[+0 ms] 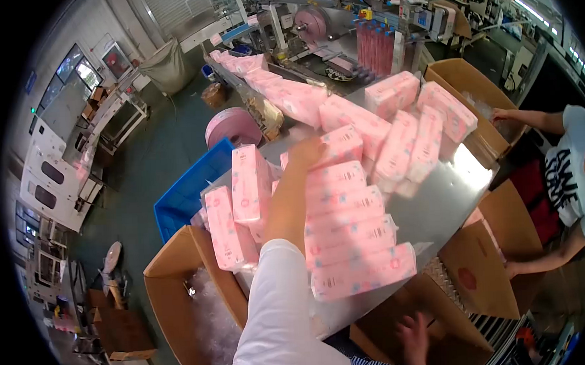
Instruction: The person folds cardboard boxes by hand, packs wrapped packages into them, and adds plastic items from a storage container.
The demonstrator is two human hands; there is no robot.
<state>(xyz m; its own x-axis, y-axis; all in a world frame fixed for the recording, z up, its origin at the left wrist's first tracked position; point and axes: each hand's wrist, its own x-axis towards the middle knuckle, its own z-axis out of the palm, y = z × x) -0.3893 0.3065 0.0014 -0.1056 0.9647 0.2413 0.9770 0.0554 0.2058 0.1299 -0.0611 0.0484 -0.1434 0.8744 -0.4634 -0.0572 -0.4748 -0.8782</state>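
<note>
My left hand (308, 153) reaches across the metal table and is closed over a pink tissue pack (343, 144); its fingertips are partly hidden and blurred. Toward me from that hand, several more packs lie in a row, the nearest being a tissue pack (363, 271) at the table's front edge. Left of my forearm a tissue pack (231, 227) leans beside another one (249, 184). My right hand (413, 336) is low, fingers apart and holding nothing, over an open cardboard box (452, 335) below the table edge.
A conveyor carries tissue packs (289, 98) from the machine at the back. A cardboard box (172, 272) with clear plastic and a blue crate (191, 187) stand left. On the right, a co-worker's hand (515, 269) touches another box (479, 272); their other hand is near a farther box (464, 77).
</note>
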